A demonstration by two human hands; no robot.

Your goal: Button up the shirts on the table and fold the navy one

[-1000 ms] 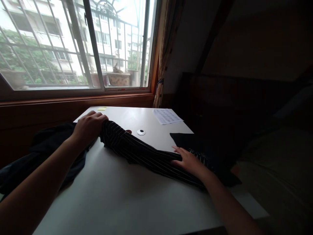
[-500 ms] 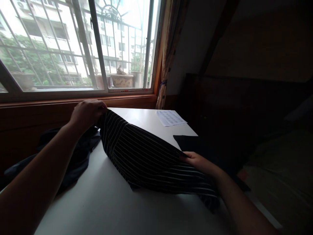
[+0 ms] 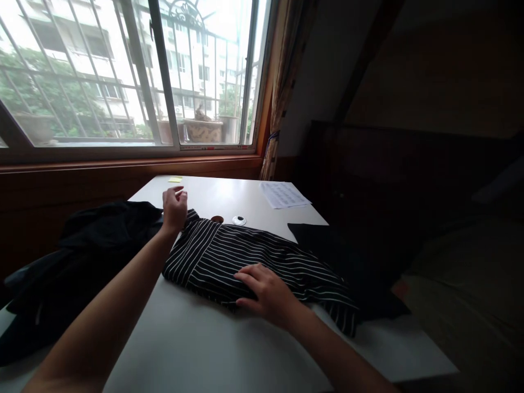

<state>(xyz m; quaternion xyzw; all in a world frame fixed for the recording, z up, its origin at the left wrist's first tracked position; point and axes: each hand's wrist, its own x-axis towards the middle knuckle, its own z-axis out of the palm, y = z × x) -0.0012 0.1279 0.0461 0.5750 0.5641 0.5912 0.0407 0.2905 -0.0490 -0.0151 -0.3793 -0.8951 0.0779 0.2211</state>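
A black shirt with thin white stripes (image 3: 241, 245) lies folded lengthwise on the white table (image 3: 176, 338). My left hand (image 3: 175, 208) is at its far left end, beside what looks like the collar. Its fingers are loosely bent and apart, with nothing visible in them. Over the near middle edge of the shirt, my right hand (image 3: 264, 292) is open, palm down and fingers stretched out. Whether it presses on the cloth, I cannot tell. A sleeve (image 3: 344, 316) trails toward the right.
Dark garments (image 3: 102, 234) are heaped on the left. Another dark cloth (image 3: 352, 262) lies at the right edge. Printed papers (image 3: 284, 195), a yellow note (image 3: 175, 179), a round white object (image 3: 239, 220) and a brown round one (image 3: 217, 219) are farther back. A barred window (image 3: 135, 71) stands behind.
The striped shirt was held up between both hands and now lies on the table. Both hands have let go; my right hand moved left, my left hand slightly right and down.
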